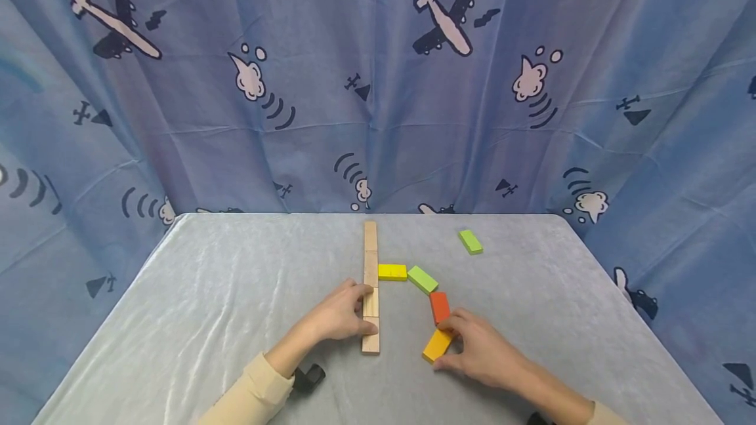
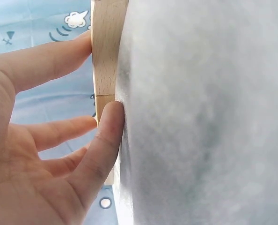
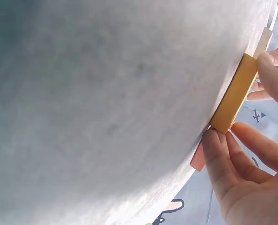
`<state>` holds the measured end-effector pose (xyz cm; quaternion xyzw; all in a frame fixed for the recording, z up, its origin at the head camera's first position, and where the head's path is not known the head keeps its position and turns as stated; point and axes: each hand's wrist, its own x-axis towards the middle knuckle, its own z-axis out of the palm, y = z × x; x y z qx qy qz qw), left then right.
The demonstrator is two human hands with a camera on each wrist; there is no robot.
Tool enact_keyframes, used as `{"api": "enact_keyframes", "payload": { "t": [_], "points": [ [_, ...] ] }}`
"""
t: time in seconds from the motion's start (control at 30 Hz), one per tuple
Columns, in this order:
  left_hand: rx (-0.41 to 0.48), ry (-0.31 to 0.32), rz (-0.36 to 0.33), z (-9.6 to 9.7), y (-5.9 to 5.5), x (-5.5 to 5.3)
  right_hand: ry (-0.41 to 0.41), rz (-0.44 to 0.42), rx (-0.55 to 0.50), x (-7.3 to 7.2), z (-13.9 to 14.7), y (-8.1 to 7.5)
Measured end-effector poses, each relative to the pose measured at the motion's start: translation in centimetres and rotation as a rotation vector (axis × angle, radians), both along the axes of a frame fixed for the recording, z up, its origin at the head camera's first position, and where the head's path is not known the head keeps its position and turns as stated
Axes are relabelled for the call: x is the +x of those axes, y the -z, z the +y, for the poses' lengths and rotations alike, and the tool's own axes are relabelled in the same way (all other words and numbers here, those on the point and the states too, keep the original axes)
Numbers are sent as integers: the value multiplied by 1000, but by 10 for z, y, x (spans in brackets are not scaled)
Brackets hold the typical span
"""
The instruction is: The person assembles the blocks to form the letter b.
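Several plain wooden blocks (image 1: 370, 267) lie end to end in a straight row. My left hand (image 1: 339, 313) is at the near part of this row, its thumb and fingertips touching the blocks with the fingers spread. In the left wrist view the wooden blocks (image 2: 109, 51) show beside the fingers. My right hand (image 1: 487, 351) pinches an orange block (image 1: 438, 345) between thumb and fingers at its two ends. A red block (image 1: 440, 307) lies just beyond the orange one. From there a green block (image 1: 422, 279) and a yellow block (image 1: 392, 272) curve back to the wooden row.
A separate light green block (image 1: 470, 242) lies at the back right of the table (image 1: 236, 267), which has a pale cloth on it. Behind the table hangs a blue curtain (image 1: 319, 84) printed with planes.
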<state>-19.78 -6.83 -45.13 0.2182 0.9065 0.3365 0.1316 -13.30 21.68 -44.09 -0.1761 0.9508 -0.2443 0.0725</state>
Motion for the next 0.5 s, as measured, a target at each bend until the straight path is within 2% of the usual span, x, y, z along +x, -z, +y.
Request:
{"api": "enact_keyframes", "payload": {
  "t": [0.27,0.5],
  "points": [
    [-7,-6,3,-1,1,-1,19,85,6,-1,-7,2],
    [-4,-6,1,0,0,0,60,43,1,-4,-8,1]
  ]
}}
